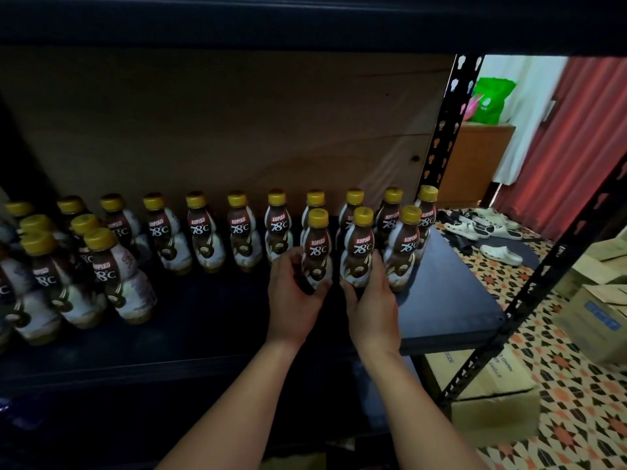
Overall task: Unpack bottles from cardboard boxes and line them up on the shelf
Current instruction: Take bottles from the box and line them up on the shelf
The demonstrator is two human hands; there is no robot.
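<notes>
Along the back of the dark shelf (pixel 451 300) stands a row of gold-capped Kopiko bottles (pixel 241 228) — eleven caps can be counted from the one at far left to the one beside the right upright (pixel 441 130). In front of that row, toward the right end, three more bottles stand side by side. At the left a looser cluster (pixel 101 266) of about five sits nearer the front edge; its far-left part is cut off, so the count there is uncertain.

The left hand (pixel 295 293) grips the lower body of the left front bottle (pixel 317 249), fingers curled round its left side and thumb across the front. The right hand (pixel 371 300) holds the middle front bottle (pixel 359 247) the same way, fingers wrapped round its right side. Both bottles are upright, with their bases on or just at the shelf. The third front bottle (pixel 405 245) stands untouched just to the right.

On the patterned floor beyond lie cardboard boxes (pixel 597 313) — at least three — and several pale sandals (pixel 498 254).
</notes>
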